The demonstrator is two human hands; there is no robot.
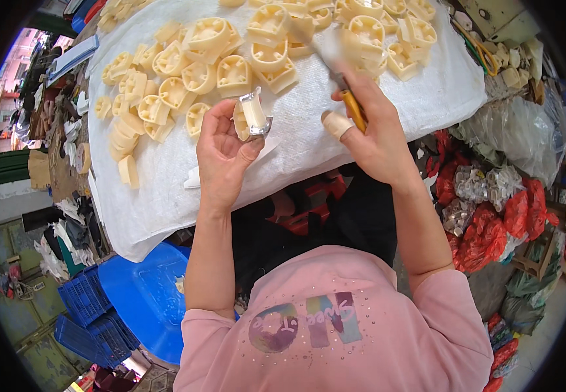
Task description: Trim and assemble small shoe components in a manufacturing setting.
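Note:
My left hand [224, 147] grips a small cream plastic part [253, 115] whose ends carry shiny silver edging; fingers and thumb wrap its near side. In my right hand [373, 130] is a knife-like tool with a yellow and dark handle [353, 111]. Its blade is smeared by motion and points up and to the left, apart from the held part. A tan wrap [336, 125] covers the end of my right thumb. Beyond both hands, many cream D-shaped plastic pieces [234, 76] lie spread over the white woven sheet [309, 134] on the table.
A blue plastic chair [142, 291] stands at lower left, beside dark blue crates [87, 304]. Red plastic bags [482, 238] and clear bags [521, 140] are heaped on the right. Left of the table lie cloth scraps [70, 140] and a white-blue pad [72, 59].

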